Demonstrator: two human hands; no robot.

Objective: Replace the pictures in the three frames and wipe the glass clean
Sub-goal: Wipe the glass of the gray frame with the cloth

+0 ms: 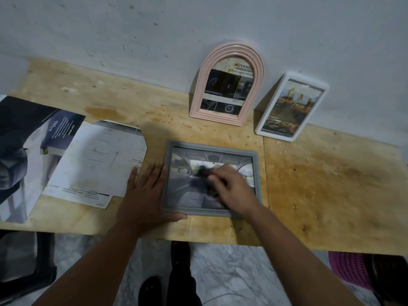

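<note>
Wiping is the step in hand, to judge by the layout. The grey frame [212,180] lies flat on the wooden surface [331,184], near its front edge, with a car-interior picture behind the glass. The left hand [146,195] lies with straight fingers on the surface against the frame's left side, thumb along the front edge, bracing it and holding nothing. The right hand [231,188] rests on the glass with fingers curled round a dark cloth [202,173]; both are motion-blurred, so how tight that grip is I cannot tell.

The pink arched frame [227,85] and the white frame [291,107] lean against the wall [198,23] behind, just beside each other, each with a picture in it.

Risks, as I judge them: a hard stroke could shove the grey frame off the near edge if the bracing hand slips, and too much pressure in the middle could crack the glass. A stray elbow or a jolt to the surface might topple the two leaning frames. The stains on the surface could dirty the cloth and smear the glass.

Writing: "ADVANC" shows at the top of the pink frame's picture, cut off by the arch. The loose brochure sheets [95,162] at left and the white frame's picture carry print too small to read.
</note>
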